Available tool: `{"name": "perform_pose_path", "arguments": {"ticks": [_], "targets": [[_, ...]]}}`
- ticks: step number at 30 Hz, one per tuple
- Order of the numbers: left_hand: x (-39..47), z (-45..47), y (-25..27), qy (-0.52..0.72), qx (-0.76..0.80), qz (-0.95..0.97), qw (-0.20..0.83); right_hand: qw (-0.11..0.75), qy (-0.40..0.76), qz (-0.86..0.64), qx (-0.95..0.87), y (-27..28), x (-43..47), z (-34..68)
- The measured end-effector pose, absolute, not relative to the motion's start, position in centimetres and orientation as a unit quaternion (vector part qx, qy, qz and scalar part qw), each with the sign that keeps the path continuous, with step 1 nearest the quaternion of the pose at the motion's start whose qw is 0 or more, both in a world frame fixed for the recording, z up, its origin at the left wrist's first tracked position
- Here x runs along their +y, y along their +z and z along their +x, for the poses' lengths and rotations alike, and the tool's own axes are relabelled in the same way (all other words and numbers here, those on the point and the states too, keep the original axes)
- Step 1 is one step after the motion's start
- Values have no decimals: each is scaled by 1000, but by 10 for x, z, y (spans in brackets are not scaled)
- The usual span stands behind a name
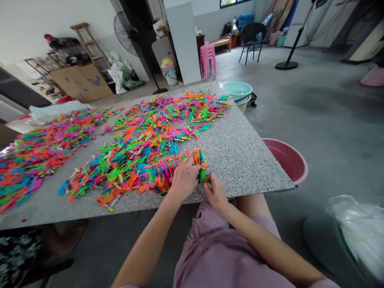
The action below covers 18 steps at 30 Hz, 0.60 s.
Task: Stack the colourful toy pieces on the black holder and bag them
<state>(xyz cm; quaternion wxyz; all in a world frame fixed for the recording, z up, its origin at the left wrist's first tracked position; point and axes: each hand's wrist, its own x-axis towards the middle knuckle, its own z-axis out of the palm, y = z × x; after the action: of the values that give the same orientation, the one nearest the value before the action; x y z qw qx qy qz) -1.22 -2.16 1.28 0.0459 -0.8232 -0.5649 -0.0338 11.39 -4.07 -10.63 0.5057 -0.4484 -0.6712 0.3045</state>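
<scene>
A neat row of small bright plastic pieces (163, 172), in orange, green, pink and blue, stands packed side by side near the table's front edge. They look like little toys, but their exact kind is too small to make out. My left hand (185, 178) lies over the row's right end, its fingers curled around the pieces there. Just right of it, my right hand (216, 191) pinches the lower part of a green plastic piece (202, 173) at the end of the row. Behind the row spreads a loose heap of similar pieces (129, 148).
Another long heap (51, 148) covers the left of the speckled grey table (240, 160). A red basin (288, 160) sits beyond the right edge, with a turquoise basin (238, 90) at the far corner. Another person's arm (64, 238) shows at lower left.
</scene>
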Motion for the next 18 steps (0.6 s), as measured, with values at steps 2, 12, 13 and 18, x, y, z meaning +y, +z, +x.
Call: {"name": "perform_pose_path", "arguments": {"ticks": [2, 12, 13, 18], "targets": [[-22, -12, 12, -37, -566, -822, 45, 500, 314, -444, -674, -105, -39, 116], [-22, -13, 10, -43, -574, -817, 36, 469, 284, -440, -711, -97, -36, 122], [-22, -13, 10, -43, -573, -818, 34, 467, 271, -439, -718, -97, -37, 122], [-24, -16, 12, -43, -565, -824, 22, 442, 228, -423, -757, -101, -43, 122]]}}
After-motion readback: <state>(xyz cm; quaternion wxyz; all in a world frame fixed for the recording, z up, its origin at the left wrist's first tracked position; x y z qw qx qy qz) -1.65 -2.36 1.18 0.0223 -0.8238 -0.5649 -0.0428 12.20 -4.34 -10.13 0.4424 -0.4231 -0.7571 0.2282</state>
